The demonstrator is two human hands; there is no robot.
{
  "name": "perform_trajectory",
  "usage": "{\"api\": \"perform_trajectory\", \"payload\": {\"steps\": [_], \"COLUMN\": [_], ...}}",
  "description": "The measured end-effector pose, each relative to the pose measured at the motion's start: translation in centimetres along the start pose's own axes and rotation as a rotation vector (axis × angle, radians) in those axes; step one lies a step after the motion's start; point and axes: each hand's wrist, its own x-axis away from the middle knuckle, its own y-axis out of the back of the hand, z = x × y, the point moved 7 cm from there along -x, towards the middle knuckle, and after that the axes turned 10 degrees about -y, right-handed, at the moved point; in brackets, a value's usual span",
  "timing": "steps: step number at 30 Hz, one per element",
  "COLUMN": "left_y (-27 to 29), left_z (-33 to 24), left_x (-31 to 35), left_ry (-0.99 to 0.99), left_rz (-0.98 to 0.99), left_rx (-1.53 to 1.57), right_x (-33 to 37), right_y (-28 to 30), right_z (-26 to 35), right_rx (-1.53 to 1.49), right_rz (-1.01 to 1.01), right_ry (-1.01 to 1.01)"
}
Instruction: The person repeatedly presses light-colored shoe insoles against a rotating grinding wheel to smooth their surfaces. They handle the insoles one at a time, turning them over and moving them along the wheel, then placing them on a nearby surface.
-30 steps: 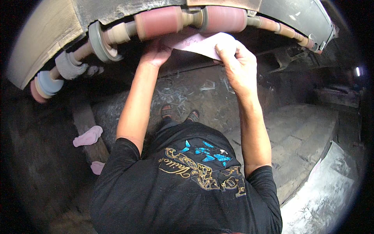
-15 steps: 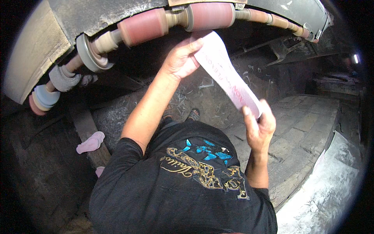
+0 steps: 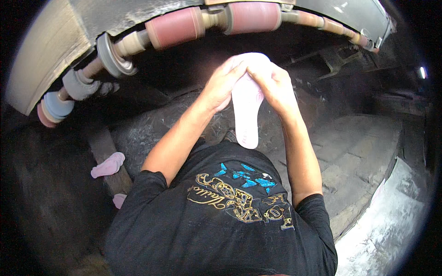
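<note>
A pale pink insole (image 3: 247, 112) hangs between my hands, its broad end up and its narrow end down toward my shirt. My left hand (image 3: 225, 82) grips the upper left edge, with the thumb on the face turned to me. My right hand (image 3: 275, 89) holds the upper right edge the same way, thumb near the middle. Behind the upper edge my other fingers are mostly hidden. The insole is apart from the red sanding drum (image 3: 254, 18) above it.
A second red drum (image 3: 176, 28), a grey wheel (image 3: 115, 55) and smaller rollers share the long shaft under a metal housing (image 3: 138, 14). At lower left, a stack of pink insoles (image 3: 108, 165) lies on a narrow plank (image 3: 102, 142). A dusty white sheet (image 3: 382, 221) is at right.
The insole has come down away from the drum and swung from slanting to nearly upright. My right hand has moved from its lower end up to the broad end, beside my left hand.
</note>
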Motion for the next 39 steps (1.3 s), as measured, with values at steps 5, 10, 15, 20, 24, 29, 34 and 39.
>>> {"api": "perform_trajectory", "payload": {"steps": [5, 10, 15, 20, 24, 29, 34, 39], "left_y": [3.2, 5.0, 8.8, 12.6, 14.9, 15.0, 10.3, 3.2], "left_z": [3.2, 3.1, 0.9, -0.6, -1.3, -1.7, -1.7, -1.3], "left_x": [9.3, 13.3, 12.5, 8.7, 4.2, -2.2, -5.8, -6.4], "left_ry": [0.457, 0.499, 0.360, 0.218, 0.083, -0.001, 0.000, 0.016], "left_rz": [-0.011, -0.067, -0.226, -0.228, -0.207, -0.186, -0.146, 0.170], "left_rx": [0.070, 0.127, 0.103, 0.083, 0.240, 0.341, 0.427, 0.472], "right_x": [-4.0, -5.3, -2.3, -0.7, 0.3, 2.3, 5.2, 9.3], "right_y": [-2.6, -3.0, -2.2, -0.9, -0.7, -0.2, 1.5, 5.4], "right_z": [1.9, 3.2, 4.1, 4.5, 4.5, 5.1, 5.9, 5.8], "right_rx": [0.011, 0.117, -0.016, 0.092, 0.129, 0.125, 0.150, 0.214], "right_rz": [-0.004, -0.074, -0.074, -0.152, -0.155, -0.197, -0.216, -0.248], "right_ry": [0.144, 0.165, 0.240, 0.210, 0.180, 0.212, 0.295, 0.359]}}
